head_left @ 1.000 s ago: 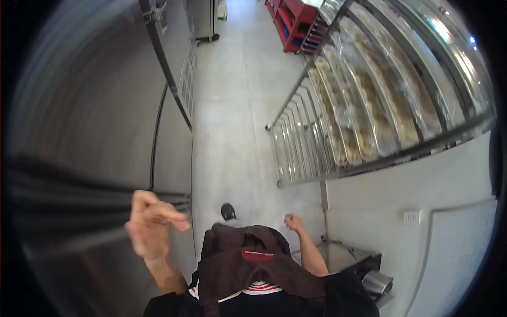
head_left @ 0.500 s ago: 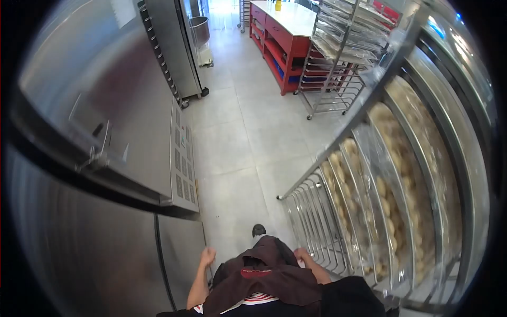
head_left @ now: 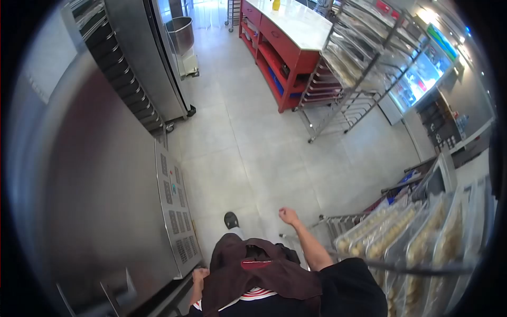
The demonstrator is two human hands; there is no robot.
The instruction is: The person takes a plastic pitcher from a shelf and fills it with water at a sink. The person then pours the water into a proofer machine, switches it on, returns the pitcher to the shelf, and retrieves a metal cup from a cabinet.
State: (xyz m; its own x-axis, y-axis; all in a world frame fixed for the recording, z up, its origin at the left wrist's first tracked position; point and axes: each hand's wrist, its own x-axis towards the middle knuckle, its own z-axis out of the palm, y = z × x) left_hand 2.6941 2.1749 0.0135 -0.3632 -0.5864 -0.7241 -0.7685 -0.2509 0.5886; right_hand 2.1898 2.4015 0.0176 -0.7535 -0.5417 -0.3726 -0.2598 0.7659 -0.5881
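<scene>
My right hand [head_left: 288,215] swings out in front of my body over the tiled floor, its fingers curled into a loose fist with nothing showing in them. Low at my left side, my left hand [head_left: 200,273] is also curled, close to the lower edge of a stainless steel cabinet [head_left: 121,174]; no object shows in it. I wear a dark brown apron [head_left: 264,280], and one dark shoe [head_left: 231,220] is stepping forward on the floor. To the right of my right arm stands a rack of trays with pale dough pieces [head_left: 391,232] under clear plastic.
Ahead is a red workbench [head_left: 296,61] with a white top, beside a wheeled metal rack [head_left: 348,79] of covered trays. A mixer bowl [head_left: 180,34] stands at the far left, past a tall steel unit [head_left: 140,58]. A lit display fridge [head_left: 422,74] is at the right.
I have walked forward; the dough rack has slipped back to my lower right, and the bench looks nearer. My right hand has swung forward and my left hand back.
</scene>
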